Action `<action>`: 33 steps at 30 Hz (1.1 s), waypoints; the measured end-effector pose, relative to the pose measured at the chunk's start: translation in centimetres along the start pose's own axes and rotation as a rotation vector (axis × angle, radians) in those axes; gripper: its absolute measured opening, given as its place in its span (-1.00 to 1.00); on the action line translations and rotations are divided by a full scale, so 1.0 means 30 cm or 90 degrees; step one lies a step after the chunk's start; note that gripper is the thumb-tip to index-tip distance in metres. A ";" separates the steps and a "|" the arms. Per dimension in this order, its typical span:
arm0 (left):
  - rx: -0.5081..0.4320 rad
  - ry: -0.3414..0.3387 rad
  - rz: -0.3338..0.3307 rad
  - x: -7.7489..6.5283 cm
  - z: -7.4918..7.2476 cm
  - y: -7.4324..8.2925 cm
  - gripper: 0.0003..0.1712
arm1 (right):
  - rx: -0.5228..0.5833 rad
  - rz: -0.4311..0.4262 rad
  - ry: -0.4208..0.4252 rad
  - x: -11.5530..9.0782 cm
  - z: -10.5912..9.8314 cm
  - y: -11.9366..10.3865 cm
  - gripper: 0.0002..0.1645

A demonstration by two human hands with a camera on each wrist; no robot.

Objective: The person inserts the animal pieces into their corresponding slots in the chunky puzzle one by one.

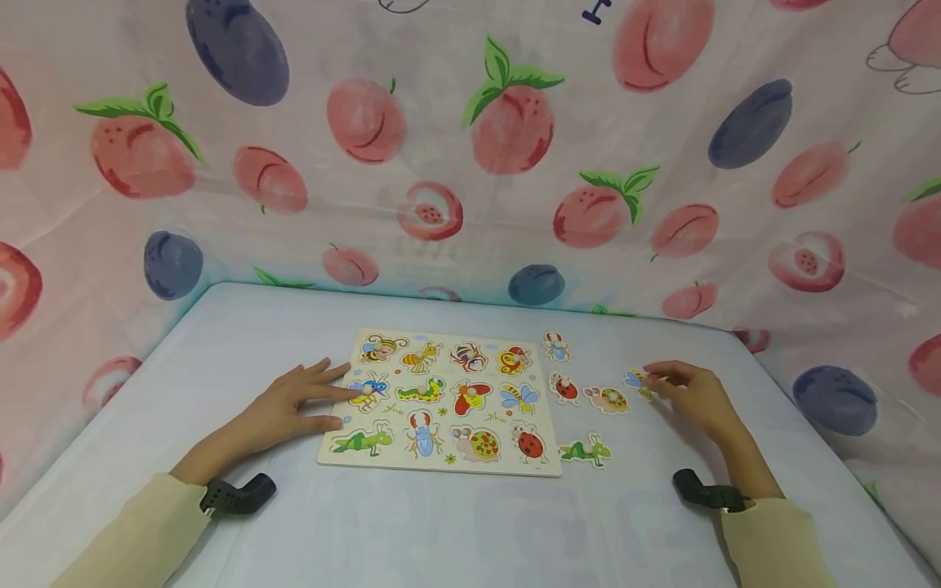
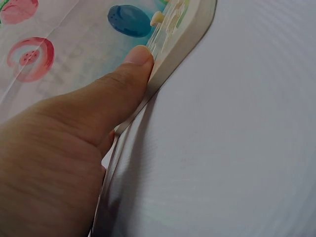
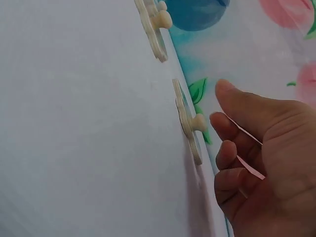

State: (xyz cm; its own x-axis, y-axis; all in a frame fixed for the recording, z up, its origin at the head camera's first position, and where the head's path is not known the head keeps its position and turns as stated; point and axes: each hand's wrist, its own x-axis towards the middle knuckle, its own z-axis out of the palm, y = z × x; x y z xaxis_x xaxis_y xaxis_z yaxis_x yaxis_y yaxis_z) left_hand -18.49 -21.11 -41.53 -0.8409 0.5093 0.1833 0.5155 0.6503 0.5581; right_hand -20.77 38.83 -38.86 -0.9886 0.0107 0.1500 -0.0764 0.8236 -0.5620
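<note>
A wooden insect puzzle board (image 1: 515,469) lies flat on the table, some of its insects showing knobs. My left hand (image 1: 294,404) rests at its left side, fingers spread onto the blue-winged insect; in the left wrist view the thumb lies against the board's edge (image 2: 185,44). My right hand (image 1: 694,400) hovers by a loose dragonfly piece (image 1: 635,380). The right wrist view has thumb and fingers apart, just short of the knob on a piece (image 3: 183,121), with nothing held. Left of that hand lie a snail piece (image 1: 610,400) and a ladybug piece (image 1: 565,389).
A stag beetle piece (image 1: 556,347) lies beyond the board's upper right corner. Near the lower right corner is a grasshopper piece (image 1: 586,451). The white table (image 1: 470,531) meets a fruit-printed cloth (image 1: 456,106) at the back and sides.
</note>
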 end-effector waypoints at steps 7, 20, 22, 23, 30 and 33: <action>0.001 -0.003 -0.004 0.001 0.002 0.000 -0.44 | -0.007 0.012 0.004 -0.007 0.016 0.033 -0.56; -0.004 -0.003 0.006 0.000 0.000 0.004 -0.47 | -0.018 0.015 0.044 -0.012 0.055 0.066 -0.63; -0.003 -0.002 0.005 0.001 0.002 0.002 -0.47 | -0.023 0.018 0.040 -0.013 0.058 0.068 -0.62; -0.003 -0.002 0.004 0.001 0.002 0.002 -0.46 | -0.027 0.018 0.038 -0.012 0.059 0.070 -0.61; 0.000 0.004 0.011 0.000 0.002 0.002 -0.47 | -0.053 -0.004 0.043 -0.002 0.062 0.081 -0.61; -0.002 0.003 0.010 0.002 0.003 0.003 -0.47 | -0.067 -0.024 0.053 0.000 0.063 0.082 -0.64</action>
State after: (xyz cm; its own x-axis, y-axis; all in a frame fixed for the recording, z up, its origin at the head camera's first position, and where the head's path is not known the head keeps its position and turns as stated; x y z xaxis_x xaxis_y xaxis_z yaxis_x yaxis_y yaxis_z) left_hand -18.46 -20.98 -41.53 -0.8336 0.5164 0.1960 0.5279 0.6407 0.5575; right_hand -21.21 39.79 -41.77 -0.9709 0.0213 0.2384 -0.0952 0.8796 -0.4662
